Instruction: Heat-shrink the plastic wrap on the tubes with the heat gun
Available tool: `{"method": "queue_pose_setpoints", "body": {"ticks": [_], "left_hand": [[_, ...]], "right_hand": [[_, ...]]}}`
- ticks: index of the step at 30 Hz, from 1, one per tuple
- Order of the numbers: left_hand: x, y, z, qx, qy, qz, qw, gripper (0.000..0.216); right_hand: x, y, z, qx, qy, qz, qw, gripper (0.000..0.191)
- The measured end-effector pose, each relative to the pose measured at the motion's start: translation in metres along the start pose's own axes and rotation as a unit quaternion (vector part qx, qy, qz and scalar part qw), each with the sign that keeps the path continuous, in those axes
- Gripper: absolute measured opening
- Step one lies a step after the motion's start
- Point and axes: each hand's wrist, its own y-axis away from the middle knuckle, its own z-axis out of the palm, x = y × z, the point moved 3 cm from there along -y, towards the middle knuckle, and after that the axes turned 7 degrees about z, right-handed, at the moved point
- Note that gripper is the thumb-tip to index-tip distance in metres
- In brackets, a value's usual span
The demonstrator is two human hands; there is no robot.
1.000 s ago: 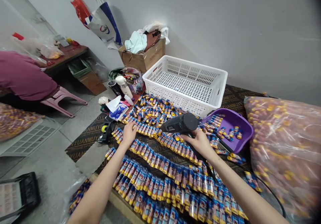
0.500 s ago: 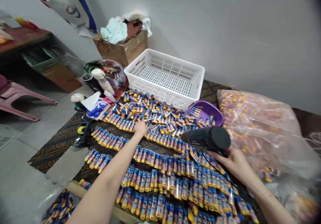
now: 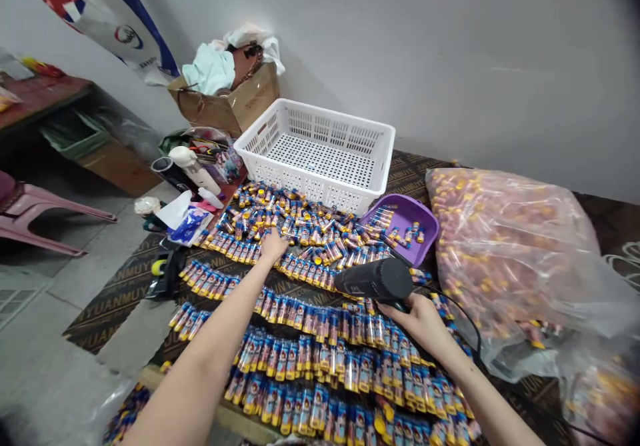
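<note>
Rows of small blue-labelled tubes with yellow caps lie side by side on a dark board, with a loose pile of the same tubes behind them. My left hand reaches forward and rests with bent fingers on the tubes at the pile's near edge; whether it grips one is hidden. My right hand is wrapped round the handle of a black heat gun, whose barrel points left over the rows. Its black cord trails to the right.
A white perforated basket stands behind the pile, a purple tray with a few tubes beside it. A big clear bag of tubes fills the right. Bottles, tissue and clutter sit at left, a cardboard box behind, a pink chair far left.
My right hand has swung the heat gun right and then back left and lower over the rows. My left hand moved forward onto the loose pile. The view shifted right.
</note>
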Motion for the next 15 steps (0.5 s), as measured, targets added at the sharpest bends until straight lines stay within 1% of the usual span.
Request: {"method": "queue_pose_setpoints", "body": {"ticks": [2,4,7,9,11,13,15], "left_hand": [[-0.004,0.000,-0.016,0.062,0.032,0.029,0.997,0.066],[-0.013,0.003,-0.033,0.126,0.046,0.045,0.990,0.072],[-0.039,0.017,-0.061,0.209,0.060,0.056,0.974,0.067],[-0.066,0.033,-0.078,0.261,0.074,0.066,0.960,0.059],[-0.099,0.055,-0.092,0.308,0.080,0.064,0.946,0.053],[-0.135,0.082,-0.101,0.351,0.079,0.039,0.932,0.050],[-0.170,0.113,-0.103,0.383,0.076,0.001,0.921,0.048]], "right_hand": [[-0.008,-0.007,0.013,-0.006,-0.027,-0.017,0.999,0.034],[-0.017,-0.015,0.025,-0.011,-0.045,-0.031,0.998,0.033],[-0.031,-0.024,0.039,-0.022,-0.062,-0.049,0.997,0.032],[-0.041,-0.029,0.048,-0.028,-0.068,-0.059,0.996,0.032],[-0.051,-0.035,0.055,-0.034,-0.070,-0.070,0.995,0.032],[-0.063,-0.041,0.062,-0.041,-0.068,-0.082,0.994,0.032],[-0.077,-0.049,0.070,-0.048,-0.063,-0.095,0.992,0.032]]}}
